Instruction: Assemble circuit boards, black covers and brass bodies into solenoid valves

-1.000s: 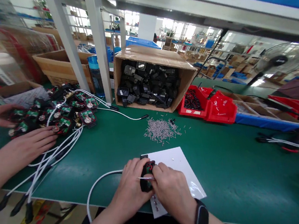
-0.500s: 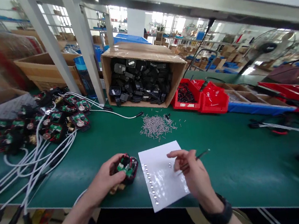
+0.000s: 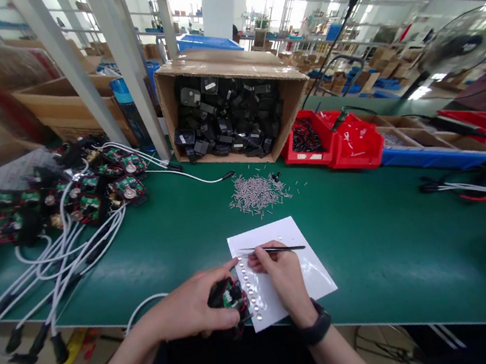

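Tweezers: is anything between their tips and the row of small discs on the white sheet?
Nothing visible. The right hand holds the tweezers with tips by the discs; the left hand holds the black module beside the row.

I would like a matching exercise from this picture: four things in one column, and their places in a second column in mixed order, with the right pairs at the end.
Things:
1. tweezers
2. black parts
3. metal pins
4. small discs

Places:
A. in a loose heap on the green mat
B. in a row on the white sheet
C. in the right hand
D. inside the cardboard box lying on its side

Pairs: 1-C, 2-D, 3-A, 4-B
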A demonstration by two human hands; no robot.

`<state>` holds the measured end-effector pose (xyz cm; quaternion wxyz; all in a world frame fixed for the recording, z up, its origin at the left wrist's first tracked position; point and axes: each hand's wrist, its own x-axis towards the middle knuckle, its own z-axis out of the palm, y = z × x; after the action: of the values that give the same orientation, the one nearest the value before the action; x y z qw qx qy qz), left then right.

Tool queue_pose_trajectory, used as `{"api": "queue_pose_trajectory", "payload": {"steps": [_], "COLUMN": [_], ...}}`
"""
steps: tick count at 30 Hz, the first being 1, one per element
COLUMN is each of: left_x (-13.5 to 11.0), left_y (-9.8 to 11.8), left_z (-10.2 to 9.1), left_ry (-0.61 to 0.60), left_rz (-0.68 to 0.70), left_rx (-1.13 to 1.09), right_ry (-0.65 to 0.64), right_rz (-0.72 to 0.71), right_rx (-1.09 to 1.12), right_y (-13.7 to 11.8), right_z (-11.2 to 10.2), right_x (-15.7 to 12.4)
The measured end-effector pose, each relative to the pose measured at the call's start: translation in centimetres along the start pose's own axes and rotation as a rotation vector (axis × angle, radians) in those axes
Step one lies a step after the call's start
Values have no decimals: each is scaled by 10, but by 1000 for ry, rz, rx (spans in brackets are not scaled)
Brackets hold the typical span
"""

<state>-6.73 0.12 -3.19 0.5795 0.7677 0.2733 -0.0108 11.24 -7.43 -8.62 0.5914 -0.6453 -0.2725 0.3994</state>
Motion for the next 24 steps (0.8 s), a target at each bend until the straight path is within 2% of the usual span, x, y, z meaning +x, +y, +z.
{"api": "queue_pose_trajectory", "payload": {"steps": [4,14,24], "left_x": [-1,2,3], "left_y": [5,0,-3], "left_z": [-2,-2,0], "left_ry": [-10,20,41], "left_rz": [-21,46,44], "left_rx": [12,17,-1], "right_ry": [44,-66,-52], "right_rz": [-32,-39,-49], "right_rx": [-43,-48,-29], "right_y": [6,3,4], "right_z": [-1,-6,-4], "right_x": [-1,0,-1]}}
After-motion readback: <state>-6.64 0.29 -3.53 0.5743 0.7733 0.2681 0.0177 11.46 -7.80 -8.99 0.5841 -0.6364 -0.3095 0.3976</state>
